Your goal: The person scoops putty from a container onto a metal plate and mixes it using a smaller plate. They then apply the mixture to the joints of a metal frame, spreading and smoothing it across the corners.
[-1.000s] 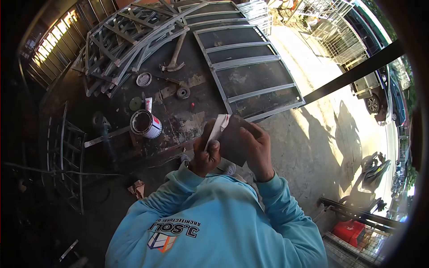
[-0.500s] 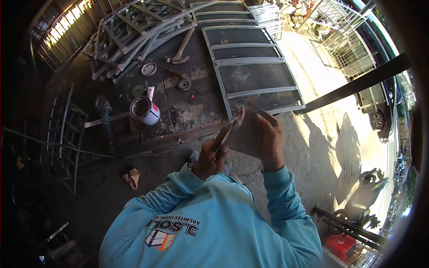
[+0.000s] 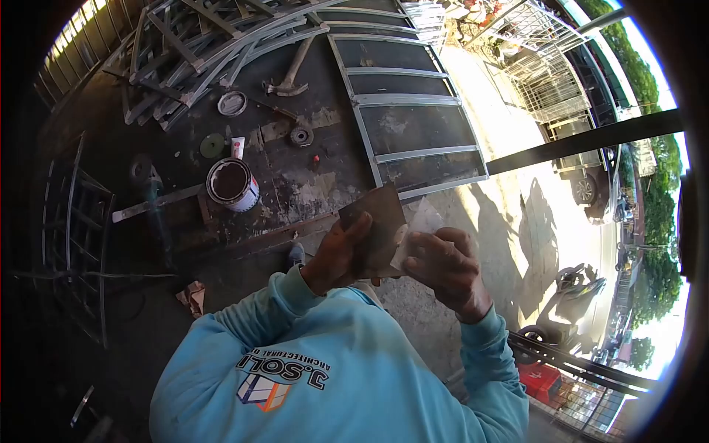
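Observation:
My left hand [image 3: 340, 247] grips a dark, square flat plate [image 3: 375, 214], its thumb lying on the upper face. My right hand [image 3: 449, 269] is closed on a pale, thin flat piece [image 3: 424, 218] that meets the plate's right edge. A small light smear shows on the plate near that edge. Both hands are in front of my chest, short of the table's front edge. On the table, to the left, stands an open can [image 3: 232, 184] with brownish paste in it and drips down its side.
Behind the can lie a tube [image 3: 237, 147], a green disc [image 3: 212, 145], a round lid [image 3: 232, 104] and a hammer [image 3: 289, 87]. Metal frames [image 3: 413, 100] rest on the table [image 3: 336, 140], with more stacked at the back left. A dark post [image 3: 583, 140] crosses the right side.
The plate has turned to show its broad face and is now in my left hand. My right hand has moved lower, fingers curled over the pale piece. The view has shifted slightly.

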Motion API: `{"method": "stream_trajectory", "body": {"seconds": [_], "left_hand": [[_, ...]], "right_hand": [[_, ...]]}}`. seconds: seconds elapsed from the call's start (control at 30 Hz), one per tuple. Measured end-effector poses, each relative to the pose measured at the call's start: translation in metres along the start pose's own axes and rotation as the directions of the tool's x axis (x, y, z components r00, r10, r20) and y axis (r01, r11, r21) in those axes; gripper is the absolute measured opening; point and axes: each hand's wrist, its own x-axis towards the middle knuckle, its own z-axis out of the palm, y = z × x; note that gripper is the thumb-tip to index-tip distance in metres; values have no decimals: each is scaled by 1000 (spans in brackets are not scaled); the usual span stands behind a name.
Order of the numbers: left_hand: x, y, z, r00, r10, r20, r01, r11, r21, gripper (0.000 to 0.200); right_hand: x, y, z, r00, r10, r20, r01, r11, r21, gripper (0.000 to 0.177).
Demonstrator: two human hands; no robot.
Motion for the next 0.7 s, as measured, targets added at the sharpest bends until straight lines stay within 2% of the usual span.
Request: {"method": "stream_trajectory", "body": {"seconds": [0.13,0.2,0.23,0.27,0.3,0.33,0.37,0.4,0.43,0.47,0.5,0.57,0.6,0.63,0.7], "left_hand": [[2,16,-9,991,-112,67,116,992,-48,42],[1,26,-7,980,20,199,7,991,-137,37],[5,27,-9,979,11,205,18,990,-141,37],[13,27,-14,976,199,94,-207,974,89,34],[17,25,-17,919,393,26,-379,863,333,33],[18,23,-16,922,386,29,-373,867,329,33],[17,21,-15,896,443,11,-416,833,364,33],[17,20,-15,869,495,-6,-452,798,400,33],[17,18,-17,877,481,1,-442,805,396,33],[19,14,-19,854,520,28,-482,770,418,32],[21,11,-21,826,560,55,-525,731,436,31],[22,6,-26,832,547,89,-520,715,468,30],[22,7,-26,833,539,122,-519,688,507,29],[21,9,-25,835,536,125,-519,691,504,29],[19,12,-22,677,668,307,-557,192,808,28]], "right_hand": [[1,16,16,996,56,-66,-66,985,-162,41],[5,22,14,969,246,5,-232,919,-320,37],[6,17,15,967,256,4,-241,914,-327,37],[9,11,16,913,361,-191,-385,916,-110,34],[13,4,15,799,489,-350,-474,870,135,31],[19,-5,11,819,465,-335,-455,883,113,25],[29,-14,10,814,469,-342,-461,880,109,25],[39,-24,11,851,425,-309,-435,900,38,25],[48,-33,14,884,383,-270,-406,913,-35,24],[56,-37,17,901,323,-291,-369,922,-117,26],[61,-37,21,897,330,-294,-378,917,-126,26],[67,-34,29,935,267,-231,-325,907,-266,29],[69,-31,37,944,292,-153,-321,920,-225,31],[70,-34,37,943,295,-154,-325,918,-229,31],[75,-42,33,914,254,-315,-345,896,-279,31]]}}
